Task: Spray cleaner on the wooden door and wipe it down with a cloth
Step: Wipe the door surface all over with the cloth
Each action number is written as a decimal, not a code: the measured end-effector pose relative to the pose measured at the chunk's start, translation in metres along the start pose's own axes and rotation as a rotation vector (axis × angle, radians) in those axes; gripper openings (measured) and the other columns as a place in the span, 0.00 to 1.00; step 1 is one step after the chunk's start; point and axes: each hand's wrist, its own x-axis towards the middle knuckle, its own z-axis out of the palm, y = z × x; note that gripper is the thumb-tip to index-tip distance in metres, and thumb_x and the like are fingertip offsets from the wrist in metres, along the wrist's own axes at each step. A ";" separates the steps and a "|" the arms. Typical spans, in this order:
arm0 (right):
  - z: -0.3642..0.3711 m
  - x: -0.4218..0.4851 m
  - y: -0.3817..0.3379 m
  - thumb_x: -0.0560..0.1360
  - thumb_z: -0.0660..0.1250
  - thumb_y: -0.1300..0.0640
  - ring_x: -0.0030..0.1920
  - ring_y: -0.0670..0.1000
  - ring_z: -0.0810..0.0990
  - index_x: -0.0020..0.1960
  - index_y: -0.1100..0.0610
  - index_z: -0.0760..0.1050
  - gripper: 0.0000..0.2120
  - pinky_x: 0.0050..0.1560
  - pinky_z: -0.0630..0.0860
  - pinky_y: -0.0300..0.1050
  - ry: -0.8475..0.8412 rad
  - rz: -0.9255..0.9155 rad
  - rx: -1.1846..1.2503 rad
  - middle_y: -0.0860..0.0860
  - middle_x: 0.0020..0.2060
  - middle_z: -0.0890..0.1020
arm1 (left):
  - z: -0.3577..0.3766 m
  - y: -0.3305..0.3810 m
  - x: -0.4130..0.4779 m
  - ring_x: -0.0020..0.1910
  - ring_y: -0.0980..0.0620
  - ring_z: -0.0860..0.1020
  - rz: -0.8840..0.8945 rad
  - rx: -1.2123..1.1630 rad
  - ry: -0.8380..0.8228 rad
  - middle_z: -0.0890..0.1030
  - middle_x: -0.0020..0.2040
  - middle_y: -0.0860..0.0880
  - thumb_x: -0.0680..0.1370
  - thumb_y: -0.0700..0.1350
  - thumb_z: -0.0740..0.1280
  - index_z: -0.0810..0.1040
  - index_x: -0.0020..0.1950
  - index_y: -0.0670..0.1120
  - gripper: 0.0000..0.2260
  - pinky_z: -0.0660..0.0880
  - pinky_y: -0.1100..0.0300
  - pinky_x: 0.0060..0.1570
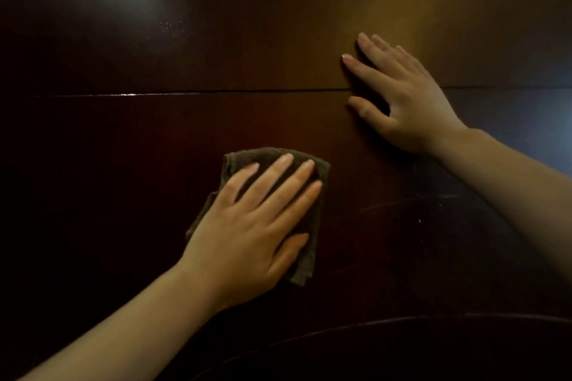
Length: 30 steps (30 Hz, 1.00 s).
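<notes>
Dim indoor room, likely home: varnished wooden door (216, 25).

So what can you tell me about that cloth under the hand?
The cloth is a dull brownish rag with a soft, towel-like nap, folded into a rough pad. It lies flat against the dark, glossy wooden door, just below a thin horizontal seam. The left hand presses it there with straight, spread fingers, covering most of it; only its top edge, right side and lower corner show. Nothing else touches it. Whether it is damp cannot be told.
</notes>
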 end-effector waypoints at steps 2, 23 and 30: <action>-0.001 0.001 -0.002 0.77 0.50 0.41 0.75 0.53 0.52 0.75 0.53 0.58 0.29 0.73 0.46 0.47 -0.002 0.003 -0.001 0.55 0.75 0.56 | 0.000 -0.003 0.003 0.73 0.48 0.57 0.123 0.006 -0.020 0.61 0.74 0.48 0.78 0.56 0.53 0.61 0.73 0.48 0.26 0.54 0.49 0.69; -0.001 0.000 -0.003 0.77 0.48 0.41 0.75 0.54 0.51 0.75 0.53 0.56 0.30 0.73 0.46 0.48 -0.005 0.020 -0.021 0.56 0.75 0.56 | 0.002 0.001 0.021 0.73 0.49 0.59 0.041 -0.006 -0.017 0.63 0.73 0.48 0.78 0.56 0.53 0.62 0.73 0.47 0.25 0.55 0.49 0.69; -0.002 -0.001 -0.001 0.77 0.49 0.42 0.75 0.54 0.52 0.75 0.53 0.57 0.29 0.73 0.45 0.47 0.000 0.014 -0.033 0.55 0.75 0.56 | 0.005 0.027 0.031 0.73 0.47 0.58 -0.086 -0.043 -0.004 0.63 0.74 0.46 0.78 0.55 0.52 0.62 0.73 0.45 0.25 0.55 0.47 0.69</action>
